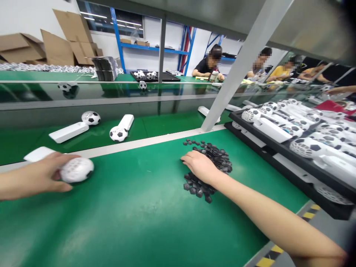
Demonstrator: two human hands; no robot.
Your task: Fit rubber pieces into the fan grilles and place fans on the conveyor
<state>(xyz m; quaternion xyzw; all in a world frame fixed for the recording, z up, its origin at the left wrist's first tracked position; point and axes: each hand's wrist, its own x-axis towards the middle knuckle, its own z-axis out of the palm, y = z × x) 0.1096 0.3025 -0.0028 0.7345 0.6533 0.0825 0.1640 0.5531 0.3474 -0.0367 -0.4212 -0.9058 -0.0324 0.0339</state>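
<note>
At the left, my left hand (52,174) is closed around the ball end of a white soccer-ball handheld fan (78,170), with thumb and fingers on either side. A black patch shows on the ball's right side, and its white handle (40,154) appears behind my hand. My right hand (201,167) rests at the left side of a heap of small black pentagon pieces (219,157). Its fingers are held together and bent down to the green table; whatever lies under the fingertips is hidden.
Fans (118,133) lie on the green conveyor belt (155,124) beyond the table edge. Stacked black trays (267,144) of fans stand at the right. A slanted metal post (236,74) rises beside them. Several people (211,65) sit across the line, near cardboard boxes (80,52).
</note>
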